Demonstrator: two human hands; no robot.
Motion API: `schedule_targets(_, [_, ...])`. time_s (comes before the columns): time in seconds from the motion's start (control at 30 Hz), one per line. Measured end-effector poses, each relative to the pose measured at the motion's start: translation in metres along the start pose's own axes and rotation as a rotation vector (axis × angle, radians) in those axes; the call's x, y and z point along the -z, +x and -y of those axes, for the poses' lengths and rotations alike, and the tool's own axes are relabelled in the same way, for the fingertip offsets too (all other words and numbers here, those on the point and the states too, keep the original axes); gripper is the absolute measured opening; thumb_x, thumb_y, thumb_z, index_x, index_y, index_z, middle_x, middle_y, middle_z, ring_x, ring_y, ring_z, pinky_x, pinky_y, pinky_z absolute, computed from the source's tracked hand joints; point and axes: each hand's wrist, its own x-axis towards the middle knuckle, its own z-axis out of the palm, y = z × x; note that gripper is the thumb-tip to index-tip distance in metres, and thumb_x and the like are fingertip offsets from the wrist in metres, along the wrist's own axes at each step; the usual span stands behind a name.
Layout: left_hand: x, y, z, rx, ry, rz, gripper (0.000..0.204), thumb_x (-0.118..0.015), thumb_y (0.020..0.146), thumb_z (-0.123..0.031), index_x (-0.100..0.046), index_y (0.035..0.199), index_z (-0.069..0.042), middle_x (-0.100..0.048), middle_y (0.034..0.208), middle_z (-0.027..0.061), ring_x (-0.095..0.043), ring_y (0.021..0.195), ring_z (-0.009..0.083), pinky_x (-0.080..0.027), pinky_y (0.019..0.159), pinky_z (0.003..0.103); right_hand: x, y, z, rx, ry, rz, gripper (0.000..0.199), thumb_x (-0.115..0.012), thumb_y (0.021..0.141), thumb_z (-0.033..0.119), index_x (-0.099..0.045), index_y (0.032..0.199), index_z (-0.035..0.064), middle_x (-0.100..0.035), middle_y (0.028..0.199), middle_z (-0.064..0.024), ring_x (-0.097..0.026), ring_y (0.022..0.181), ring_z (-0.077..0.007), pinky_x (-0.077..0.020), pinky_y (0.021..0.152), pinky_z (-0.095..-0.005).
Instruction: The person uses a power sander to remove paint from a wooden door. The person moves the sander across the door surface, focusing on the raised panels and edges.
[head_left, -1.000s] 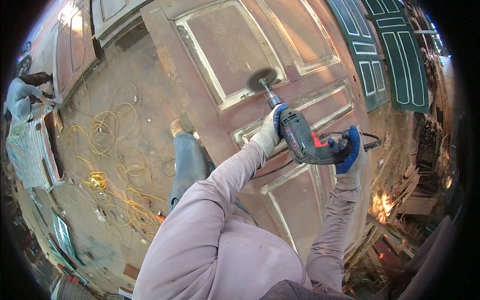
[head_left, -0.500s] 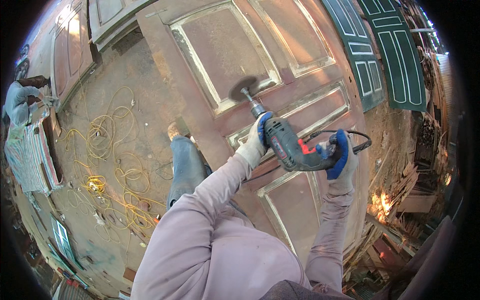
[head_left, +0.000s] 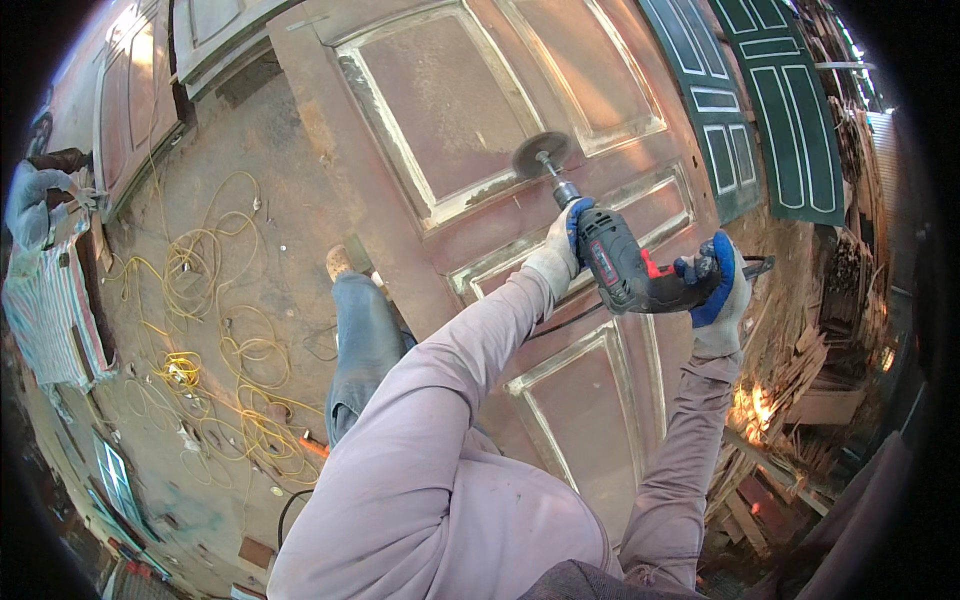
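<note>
A dark power drill (head_left: 617, 262) with a red trigger carries a round sanding disc (head_left: 541, 156) in its chuck. My left hand (head_left: 560, 246), in a pale glove with blue on it, is wrapped round the drill's front just behind the chuck. At the rear grip, my gloved right hand (head_left: 722, 288) is closed round the handle. Below the tool lies a large brown panelled wooden door (head_left: 450, 90); pale, sanded-looking mouldings frame its panels. The disc is over the strip between two upper panels, by the moulding's corner; whether it touches the wood I cannot tell.
Yellow cable (head_left: 190, 270) lies in loops on the floor to the left. Another person (head_left: 38, 205) bends at the far left beside a striped sheet (head_left: 45, 300). Green doors (head_left: 795, 130) are at the upper right, with broken wood (head_left: 790, 400) and a small fire (head_left: 752, 410) below.
Both hands have moved the drill to the right and slightly up, away from the left panel's lower corner. Both hands keep their hold.
</note>
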Motion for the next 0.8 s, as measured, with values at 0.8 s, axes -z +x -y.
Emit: schedule_targets(0.8, [0.085,-0.148,-0.05,-0.148,0.046,-0.141,0.022,-0.062,0.082,-0.029,-0.061,0.092,-0.01,-0.066,0.082,0.008,-0.064,0.073,0.0225,-0.053,0.072,0.038,-0.055,-0.108,-0.061,-0.112,0.133,0.01,0.013,-0.053,0.091,0.012,-0.053,0.081,0.004,-0.05,0.066,-0.0039,-0.049,0.051,-0.0132,-0.0474,0.054,-0.0324])
